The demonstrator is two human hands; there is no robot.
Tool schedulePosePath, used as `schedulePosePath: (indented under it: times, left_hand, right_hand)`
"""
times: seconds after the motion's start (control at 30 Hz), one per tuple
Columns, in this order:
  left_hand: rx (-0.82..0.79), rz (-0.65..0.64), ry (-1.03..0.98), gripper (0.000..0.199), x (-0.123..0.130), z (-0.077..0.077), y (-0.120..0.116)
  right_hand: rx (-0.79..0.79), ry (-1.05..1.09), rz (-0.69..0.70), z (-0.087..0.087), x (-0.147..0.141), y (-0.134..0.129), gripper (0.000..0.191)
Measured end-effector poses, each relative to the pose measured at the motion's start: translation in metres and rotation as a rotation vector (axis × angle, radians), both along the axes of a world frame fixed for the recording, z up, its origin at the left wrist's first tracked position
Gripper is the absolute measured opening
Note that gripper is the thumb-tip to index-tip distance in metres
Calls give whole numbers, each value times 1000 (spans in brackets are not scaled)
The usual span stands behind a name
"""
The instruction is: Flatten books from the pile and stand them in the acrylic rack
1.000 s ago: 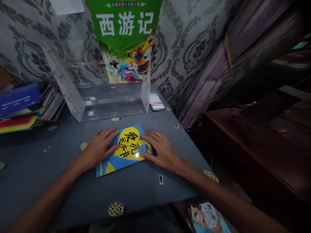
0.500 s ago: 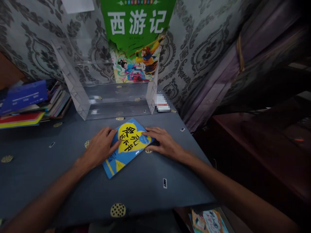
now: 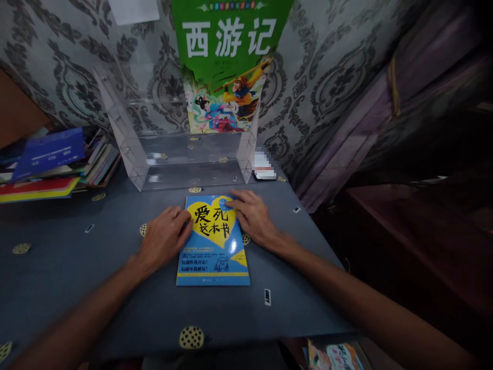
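Note:
A blue book [image 3: 213, 264] with a yellow heart and black Chinese characters on its cover faces up on the table, its long sides pointing nearly straight away from me. Along its left edge, my left hand [image 3: 164, 232] is closed with bent fingers against the cover's side. My right hand [image 3: 252, 218] grips the upper right corner, some fingers resting on the cover by a small blue circle. Behind the book stands a clear acrylic rack [image 3: 192, 172]. On it a green picture book [image 3: 227, 67] is propped upright against the wall.
Stacked books and papers [image 3: 50, 154] lie at the table's left rear. A phone-like item [image 3: 264, 167], partly blurred out, sits right of the rack. A purple curtain [image 3: 346, 149] hangs at the right. Below the front edge another book [image 3: 335, 355] shows.
The blue book has turned from a slant to nearly square with me. Both hands turned with it, the right hand moving to its upper right corner. The view shifted slightly.

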State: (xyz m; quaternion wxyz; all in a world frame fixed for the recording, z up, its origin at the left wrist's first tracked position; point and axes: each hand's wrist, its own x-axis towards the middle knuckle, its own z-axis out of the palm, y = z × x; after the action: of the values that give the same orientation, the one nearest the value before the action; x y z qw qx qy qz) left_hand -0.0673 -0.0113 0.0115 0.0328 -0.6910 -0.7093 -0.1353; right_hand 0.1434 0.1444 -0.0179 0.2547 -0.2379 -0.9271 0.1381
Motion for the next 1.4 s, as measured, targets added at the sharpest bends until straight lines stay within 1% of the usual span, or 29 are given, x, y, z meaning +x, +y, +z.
schedulePosePath:
  times: [0.03,0.1,0.17,0.23,0.33,0.43,0.5,0.6,0.7,0.8,0.97,1.07,1.17,1.27,1.4]
  left_hand:
    - [44,-39,-13,29,-2,-3,1]
    - [109,-115,-76,29,-6,-11,4]
    - [132,-163,-141,35,-11,-20,6]
    - [126,-173,-164,39,-14,-28,6]
    - [115,-168,-157,40,-16,-31,6]
    - [99,-168,-152,39,-15,-29,5]
    - [83,-157,-157,40,-15,-27,5]
    - [82,-161,-143,39,-16,-25,6]
    - [102,-196,-90,38,-13,-22,7]
    - [67,-286,-45,40,-1,-16,8]
    - [-70,-537,19,43,30,-6,8]
    - [-121,-642,44,41,41,-1,1]
    - [-164,-736,40,40,45,4,-9]
    - [-201,-774,34,42,48,10,-17]
    - [-227,-755,37,42,50,11,-20]
  right_hand:
    - [21,-15,29,4,-7,-7,35]
    - [37,-60,138,13,-21,-23,33]
    - [22,-123,231,20,-35,-37,37]
    - [0,-169,251,24,-45,-45,43]
    - [-25,-214,189,23,-46,-42,49]
    - [-53,-213,91,14,-33,-28,49]
    - [-74,-175,47,7,-22,-16,47]
    - [-101,-108,70,-3,-10,-2,45]
    - [-105,-73,119,-9,-7,4,45]
    - [-101,-52,121,-10,-8,5,45]
    - [-94,-35,127,-10,-9,4,44]
    - [-102,-49,127,-10,-8,4,44]
    - [-98,-65,127,-9,-8,4,44]
    - [-100,-87,121,-7,-9,3,45]
    - [-137,-93,97,-6,-10,2,45]
